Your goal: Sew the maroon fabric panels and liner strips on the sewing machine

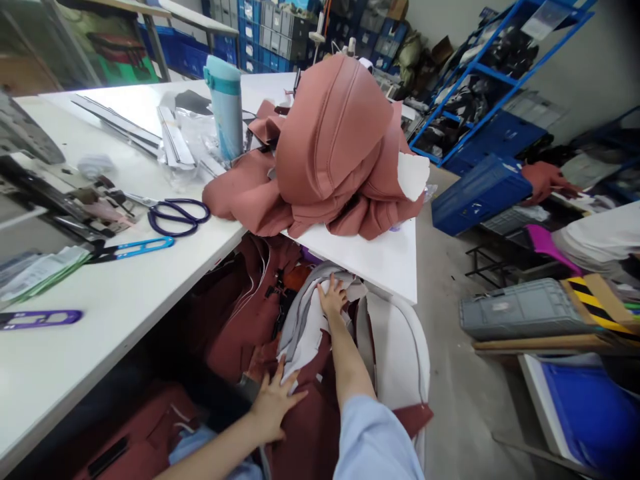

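Centrally, below the tabletop edge: stack of grey-white fabric pieces (pixel 307 327), loose and uneven, lying in a heap of reddish-brown leather pieces (pixel 245 313) under the white table (pixel 100 320).

Right hand (pixel 333 297): at the upper end of the stack, palm down, fingers slightly bent and touching the top sheet. Gripping or merely resting: cannot tell. Forearm bare, light-blue sleeve (pixel 375 433) at the lower frame edge.

Left hand (pixel 273 400): at the lower edge of the same stack, palm down, fingers spread wide and flat, nothing held, pressed where grey-white fabric meets brown leather.

Just right of the stack: white padded panel (pixel 400 333), partly upright against the heap.

On the table, above the hands: bulky leather cover (pixel 335 140), reddish-brown, stitched seams, piled high at the table corner. Beside it, to the left: light-blue flask (pixel 225 107), upright.

Toward the near left of the tabletop: purple-handled scissors (pixel 177 217), lying open; blue thread snips (pixel 133 249) just below them; purple thread snips (pixel 40 319) well apart, near the left frame edge.

On the floor to the right: blue crate (pixel 480 193), grey crate (pixel 520 308). Behind these: blue shelf rack (pixel 480 67), loaded with dark items too small to identify.
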